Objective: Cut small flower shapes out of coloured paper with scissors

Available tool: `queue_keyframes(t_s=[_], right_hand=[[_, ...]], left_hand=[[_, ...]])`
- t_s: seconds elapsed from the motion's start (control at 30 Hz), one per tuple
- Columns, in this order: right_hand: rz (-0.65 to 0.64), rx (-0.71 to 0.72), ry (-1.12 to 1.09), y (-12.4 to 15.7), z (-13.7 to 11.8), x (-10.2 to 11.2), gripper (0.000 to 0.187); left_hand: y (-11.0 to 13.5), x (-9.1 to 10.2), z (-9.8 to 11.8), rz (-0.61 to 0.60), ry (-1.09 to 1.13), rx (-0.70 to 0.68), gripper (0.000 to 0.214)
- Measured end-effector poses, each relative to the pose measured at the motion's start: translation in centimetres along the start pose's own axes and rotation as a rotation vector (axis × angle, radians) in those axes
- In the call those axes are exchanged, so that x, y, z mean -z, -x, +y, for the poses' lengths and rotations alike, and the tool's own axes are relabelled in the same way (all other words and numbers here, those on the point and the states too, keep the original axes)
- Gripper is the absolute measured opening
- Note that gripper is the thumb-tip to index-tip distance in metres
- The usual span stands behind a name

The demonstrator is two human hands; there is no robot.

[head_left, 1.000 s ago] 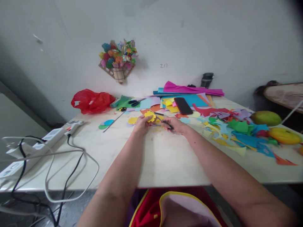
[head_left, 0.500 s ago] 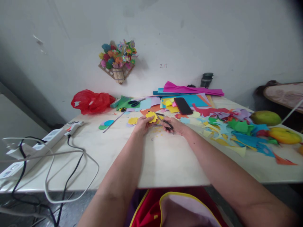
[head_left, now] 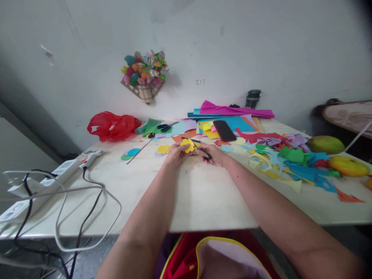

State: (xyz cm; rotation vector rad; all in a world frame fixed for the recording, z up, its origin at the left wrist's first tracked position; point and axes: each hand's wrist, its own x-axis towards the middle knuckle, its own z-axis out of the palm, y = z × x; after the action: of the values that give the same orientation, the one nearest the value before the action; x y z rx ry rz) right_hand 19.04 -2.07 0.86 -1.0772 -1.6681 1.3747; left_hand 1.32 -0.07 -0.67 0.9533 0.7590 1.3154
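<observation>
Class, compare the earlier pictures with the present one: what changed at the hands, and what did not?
The left hand has shifted the yellow paper cut-out slightly right, toward the scissors in the right hand. Both grips hold; nothing was picked up or let go. The phone, red bag and paper scraps stayed put.

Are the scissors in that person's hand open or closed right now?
Open: the scissors in the right hand show two blades spread apart beside the yellow paper cutout that the left hand holds.

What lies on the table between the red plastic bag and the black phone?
The head view shows green paper, black-handled scissors and a pale blue sheet.
</observation>
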Motion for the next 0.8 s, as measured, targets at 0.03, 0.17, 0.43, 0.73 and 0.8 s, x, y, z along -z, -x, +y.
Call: queue_keyframes(t_s=[0.03, 0.17, 0.43, 0.73, 0.8], right_hand=[[-0.002, 0.002, 0.004, -0.08, 0.14, 0.09, 0.020], [-0.016, 0.014, 0.035, -0.25, 0.49, 0.33, 0.024], [-0.021, 0.014, -0.016, 0.07, 0.05, 0.19, 0.021], [-0.022, 0.002, -0.019, -0.25, 0.46, 0.25, 0.021], [-0.026, 0.006, -0.027, -0.31, 0.56, 0.27, 0.022]], left_hand=[[0.02, 0.01, 0.01, -0.002, -0.004, -0.001, 0.017], [0.25, -0.09, 0.21, 0.001, -0.037, -0.011, 0.018], [0.47, -0.35, 0.47, -0.009, -0.044, -0.024, 0.027], [0.22, -0.04, 0.13, 0.023, -0.056, -0.007, 0.031], [0.18, -0.06, 0.13, 0.031, -0.057, -0.005, 0.031]])
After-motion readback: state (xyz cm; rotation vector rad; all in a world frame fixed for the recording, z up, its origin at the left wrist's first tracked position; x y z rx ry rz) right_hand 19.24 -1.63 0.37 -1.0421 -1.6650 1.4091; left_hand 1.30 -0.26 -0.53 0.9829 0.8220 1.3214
